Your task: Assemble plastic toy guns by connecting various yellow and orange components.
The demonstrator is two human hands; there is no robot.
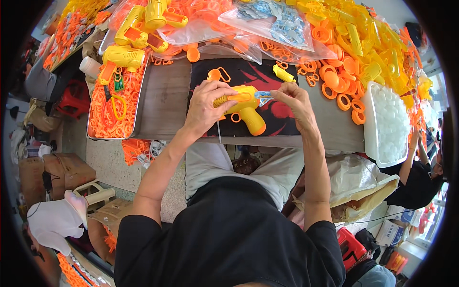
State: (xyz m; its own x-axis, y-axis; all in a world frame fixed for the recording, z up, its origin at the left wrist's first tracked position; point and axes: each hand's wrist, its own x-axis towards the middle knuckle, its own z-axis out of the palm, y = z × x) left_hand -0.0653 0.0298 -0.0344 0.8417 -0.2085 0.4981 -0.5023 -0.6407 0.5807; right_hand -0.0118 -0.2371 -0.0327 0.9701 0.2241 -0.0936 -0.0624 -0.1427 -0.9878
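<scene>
A yellow toy gun (248, 111) with an orange-ended grip lies over the dark red-patterned mat (282, 125). My left hand (204, 106) is closed around its left end, fingers over the top. At the gun's right end, a small blue-and-clear piece (263, 94) is pinched between the fingertips of my right hand (297, 104); whether it is a sticker or a moulded part I cannot tell. Beyond the gun lie an orange cap (213, 74), an orange loop (224, 74) and a small yellow part (283, 73).
A tray of small orange parts (109, 125) holds yellow-handled snips (114, 103); yellow gun bodies (131, 29) stand behind it. A bag of blue pieces (275, 21) lies at the back. Orange rings (343, 101), yellow parts (354, 40) and a white tub (387, 124) fill the right.
</scene>
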